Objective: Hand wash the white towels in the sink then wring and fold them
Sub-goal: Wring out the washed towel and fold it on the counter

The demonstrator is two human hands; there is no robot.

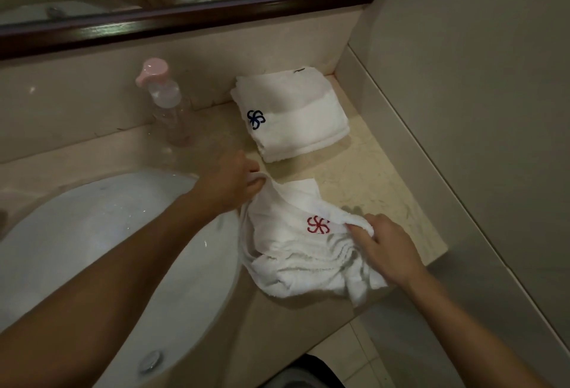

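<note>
folded towel (296, 116): white, navy pinwheel logo | crumpled towel (302, 252): white, red logo | bottle (168, 107): clear, pink cap | sink (101, 233): white | mirror frame (191, 14): dark brown

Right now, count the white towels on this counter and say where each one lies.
2. The folded towel with the blue logo lies at the back of the counter near the corner. The rumpled towel with the red logo lies beside the sink, gripped by the left hand and the right hand. The folded one may be a stack.

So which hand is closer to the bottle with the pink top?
Left. The left hand grips the towel's corner just below the bottle; the right hand grips the towel's other edge, farther right and lower.
</note>
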